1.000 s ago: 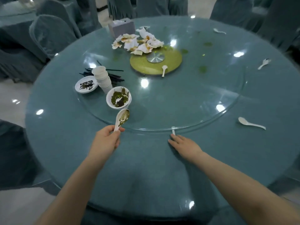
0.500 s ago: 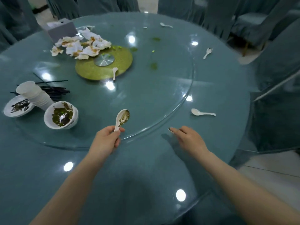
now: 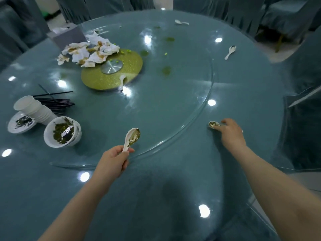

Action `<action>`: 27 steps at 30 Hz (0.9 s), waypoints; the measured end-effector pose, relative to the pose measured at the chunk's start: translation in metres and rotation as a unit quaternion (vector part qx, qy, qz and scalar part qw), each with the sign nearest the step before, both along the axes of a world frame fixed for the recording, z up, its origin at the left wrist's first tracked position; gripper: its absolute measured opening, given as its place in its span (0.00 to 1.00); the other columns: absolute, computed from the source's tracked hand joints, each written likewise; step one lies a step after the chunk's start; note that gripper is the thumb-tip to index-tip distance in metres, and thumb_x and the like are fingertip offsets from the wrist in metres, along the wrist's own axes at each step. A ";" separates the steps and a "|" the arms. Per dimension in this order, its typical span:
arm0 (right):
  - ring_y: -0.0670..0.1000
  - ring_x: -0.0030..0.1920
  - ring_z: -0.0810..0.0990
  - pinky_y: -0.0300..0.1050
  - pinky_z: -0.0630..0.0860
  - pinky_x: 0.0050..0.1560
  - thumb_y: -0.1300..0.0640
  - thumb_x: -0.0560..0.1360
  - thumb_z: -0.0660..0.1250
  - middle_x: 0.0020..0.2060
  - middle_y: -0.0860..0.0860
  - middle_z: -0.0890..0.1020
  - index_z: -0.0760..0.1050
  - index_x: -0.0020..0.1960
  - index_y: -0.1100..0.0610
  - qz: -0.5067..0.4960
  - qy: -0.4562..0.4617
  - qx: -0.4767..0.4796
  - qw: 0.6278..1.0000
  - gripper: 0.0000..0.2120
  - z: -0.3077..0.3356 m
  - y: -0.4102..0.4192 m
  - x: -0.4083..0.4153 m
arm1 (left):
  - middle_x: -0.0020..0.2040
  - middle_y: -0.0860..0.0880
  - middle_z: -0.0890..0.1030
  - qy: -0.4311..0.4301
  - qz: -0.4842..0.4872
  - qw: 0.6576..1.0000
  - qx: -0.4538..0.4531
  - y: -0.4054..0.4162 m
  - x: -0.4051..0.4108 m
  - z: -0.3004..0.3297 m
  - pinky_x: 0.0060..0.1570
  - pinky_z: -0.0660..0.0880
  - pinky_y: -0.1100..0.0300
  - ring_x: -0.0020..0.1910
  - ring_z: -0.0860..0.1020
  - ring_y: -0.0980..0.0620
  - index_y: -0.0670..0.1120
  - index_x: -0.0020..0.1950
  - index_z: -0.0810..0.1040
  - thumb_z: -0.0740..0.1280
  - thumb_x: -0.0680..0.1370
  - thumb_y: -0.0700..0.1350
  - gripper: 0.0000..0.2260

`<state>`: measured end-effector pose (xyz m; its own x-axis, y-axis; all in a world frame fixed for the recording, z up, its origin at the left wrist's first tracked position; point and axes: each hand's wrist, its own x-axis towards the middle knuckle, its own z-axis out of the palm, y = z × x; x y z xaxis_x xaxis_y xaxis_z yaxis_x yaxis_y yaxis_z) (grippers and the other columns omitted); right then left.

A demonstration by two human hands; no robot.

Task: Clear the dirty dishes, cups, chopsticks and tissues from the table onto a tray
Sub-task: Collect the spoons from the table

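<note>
My left hand point(image 3: 112, 162) grips the handle of a dirty white spoon point(image 3: 132, 136), held over the near rim of the glass turntable point(image 3: 211, 84). Off to the right, my right hand point(image 3: 231, 133) lies over a second dirty spoon point(image 3: 213, 124) on the tablecloth, fingers curled on its handle; only the bowl and the handle tip show. On the turntable at left sit stacked dirty bowls point(image 3: 62, 134), a stack of white cups point(image 3: 33, 108), a small soiled dish point(image 3: 20, 122), black chopsticks point(image 3: 57, 103) and stained tissues point(image 3: 88, 53). No tray is in view.
A yellow-green disc point(image 3: 121, 73) marks the turntable's centre, with a white spoon point(image 3: 122, 82) on its edge. Two more spoons lie at the far right point(image 3: 230, 52) and far edge point(image 3: 181, 22). A grey tissue box point(image 3: 67, 35) stands behind the tissues. Covered chairs ring the table.
My right hand has reached right and forward onto the second spoon. The view has swung right and back. My left hand keeps its spoon in much the same place.
</note>
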<state>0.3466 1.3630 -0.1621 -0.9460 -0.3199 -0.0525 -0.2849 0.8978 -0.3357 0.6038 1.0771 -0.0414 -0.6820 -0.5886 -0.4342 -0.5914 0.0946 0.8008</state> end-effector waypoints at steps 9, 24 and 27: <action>0.55 0.41 0.74 0.49 0.65 0.36 0.46 0.75 0.64 0.44 0.56 0.77 0.74 0.43 0.59 0.005 -0.024 -0.006 1.000 0.15 -0.001 -0.018 0.051 | 0.21 0.52 0.68 -0.013 0.023 1.000 0.005 -0.001 0.042 0.003 0.20 0.58 0.65 0.19 0.61 0.56 0.46 0.48 0.79 0.57 0.80 0.40 0.10; 0.57 0.56 0.77 0.45 0.70 0.52 0.65 0.75 0.59 0.57 0.53 0.80 0.72 0.64 0.53 0.093 -0.063 -0.196 0.974 0.19 0.083 -0.091 0.264 | 0.21 0.54 0.68 0.085 0.068 0.994 -0.004 0.011 0.204 0.047 0.21 0.59 0.66 0.18 0.62 0.58 0.47 0.48 0.78 0.57 0.80 0.41 0.10; 0.54 0.47 0.78 0.40 0.67 0.42 0.67 0.74 0.57 0.53 0.51 0.81 0.71 0.63 0.52 0.106 -0.122 -0.244 0.956 0.20 0.104 -0.113 0.306 | 0.21 0.54 0.67 0.111 0.101 0.989 -0.005 0.009 0.245 0.054 0.19 0.58 0.66 0.18 0.61 0.58 0.47 0.47 0.78 0.57 0.80 0.41 0.10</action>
<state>0.6525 1.2500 -0.0576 -0.8356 -0.5462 -0.0594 -0.3033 0.5487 -0.7791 0.8488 1.0864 0.0122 -0.6284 -0.7257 -0.2803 -0.4093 0.0019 0.9124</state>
